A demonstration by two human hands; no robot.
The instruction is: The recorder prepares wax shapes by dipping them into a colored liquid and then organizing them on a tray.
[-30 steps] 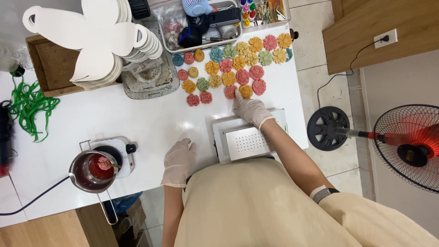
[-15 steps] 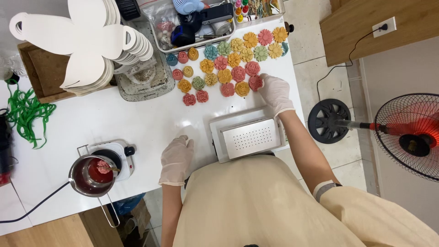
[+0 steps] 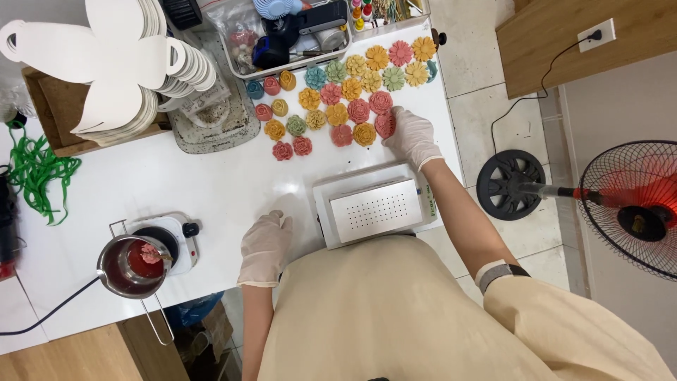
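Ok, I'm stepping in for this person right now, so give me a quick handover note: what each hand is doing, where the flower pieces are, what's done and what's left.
Right hand: gloved, fingers on a red flower piece at the right end of the group; whether it grips it cannot be told.
Left hand: gloved, flat on the white table, holding nothing.
Flower pieces: laid in rows on the table, mixed colours, beyond the white perforated box.
Small pot with red contents sits on the hotplate, far left.
Done: many pieces set out in rows.
Left: the red piece is not yet released.
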